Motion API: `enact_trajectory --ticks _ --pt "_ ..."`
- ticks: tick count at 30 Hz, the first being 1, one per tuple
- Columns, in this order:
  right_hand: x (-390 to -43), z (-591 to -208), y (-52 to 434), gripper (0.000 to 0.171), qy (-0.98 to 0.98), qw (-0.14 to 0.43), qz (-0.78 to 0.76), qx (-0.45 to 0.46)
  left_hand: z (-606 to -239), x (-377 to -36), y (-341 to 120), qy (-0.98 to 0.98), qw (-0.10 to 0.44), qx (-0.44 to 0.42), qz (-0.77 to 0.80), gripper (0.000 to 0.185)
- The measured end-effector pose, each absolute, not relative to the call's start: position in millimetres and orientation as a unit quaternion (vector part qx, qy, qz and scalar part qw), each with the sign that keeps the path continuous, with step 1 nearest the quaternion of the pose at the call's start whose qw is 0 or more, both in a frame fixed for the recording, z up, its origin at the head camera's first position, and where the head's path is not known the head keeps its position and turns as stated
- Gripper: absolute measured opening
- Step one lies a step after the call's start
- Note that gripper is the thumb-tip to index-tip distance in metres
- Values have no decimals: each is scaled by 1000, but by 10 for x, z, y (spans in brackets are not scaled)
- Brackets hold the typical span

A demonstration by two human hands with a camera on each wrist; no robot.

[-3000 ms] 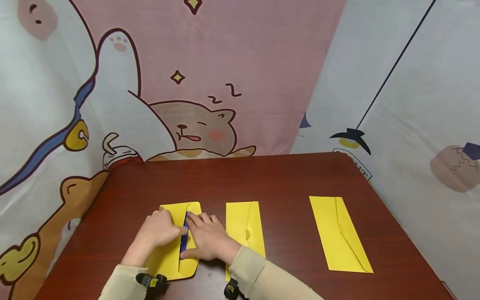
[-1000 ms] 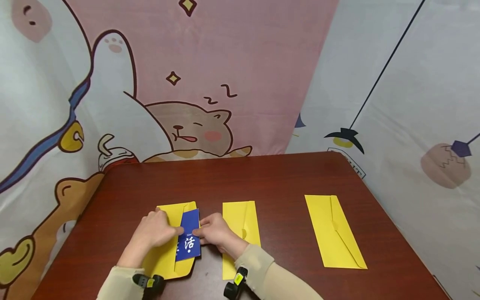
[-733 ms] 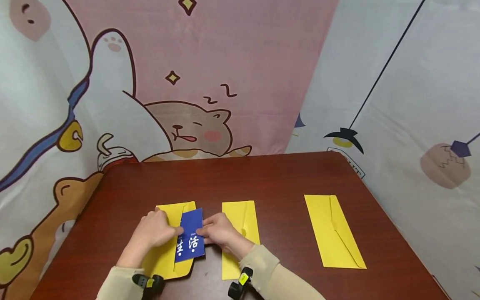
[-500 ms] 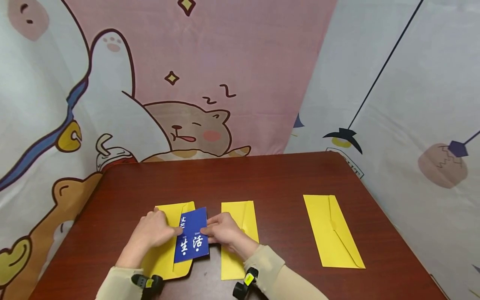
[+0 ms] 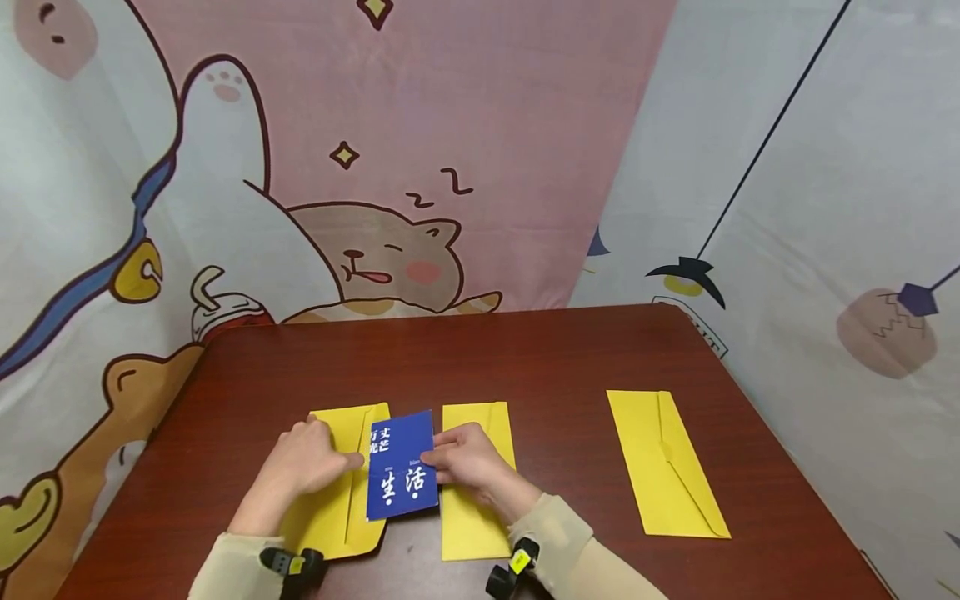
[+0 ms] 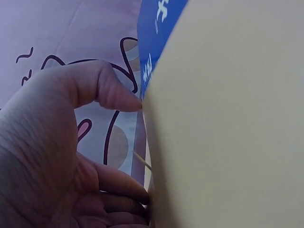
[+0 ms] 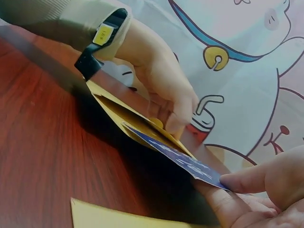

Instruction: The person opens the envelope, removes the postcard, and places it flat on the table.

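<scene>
While the left hand [image 5: 307, 462] presses flat on the left yellow envelope [image 5: 330, 500], fingers holding its flap down, the right hand [image 5: 468, 457] pinches a blue card [image 5: 401, 477] by its right edge; the card sits mostly out of the envelope mouth. Two more yellow envelopes [image 5: 663, 462] lie on the desk [image 5: 525, 358].

Bare table [image 5: 465, 350] is lying open across the upper half of the tabletop. In the lower centre, the left envelope [image 5: 333, 500], blue card [image 5: 402, 475] and middle envelope [image 5: 472, 517] are crowding together, leaving hardly any gap. A wide passage is separating them from the right envelope [image 5: 663, 462] at lower right.
</scene>
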State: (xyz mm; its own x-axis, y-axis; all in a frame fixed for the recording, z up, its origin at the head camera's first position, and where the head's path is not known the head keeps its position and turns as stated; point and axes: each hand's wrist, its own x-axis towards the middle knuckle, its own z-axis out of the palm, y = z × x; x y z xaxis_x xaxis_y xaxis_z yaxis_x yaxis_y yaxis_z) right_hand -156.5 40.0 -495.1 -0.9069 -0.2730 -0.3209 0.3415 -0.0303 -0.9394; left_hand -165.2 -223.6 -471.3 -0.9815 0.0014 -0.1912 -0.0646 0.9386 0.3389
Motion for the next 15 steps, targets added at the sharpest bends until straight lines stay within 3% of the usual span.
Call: enact_trajectory --ticks 15 --pt "-1694 -4849 858 26 655 225 -721 -2 -4703 -1648 -2241 978 93 -13 184 64"
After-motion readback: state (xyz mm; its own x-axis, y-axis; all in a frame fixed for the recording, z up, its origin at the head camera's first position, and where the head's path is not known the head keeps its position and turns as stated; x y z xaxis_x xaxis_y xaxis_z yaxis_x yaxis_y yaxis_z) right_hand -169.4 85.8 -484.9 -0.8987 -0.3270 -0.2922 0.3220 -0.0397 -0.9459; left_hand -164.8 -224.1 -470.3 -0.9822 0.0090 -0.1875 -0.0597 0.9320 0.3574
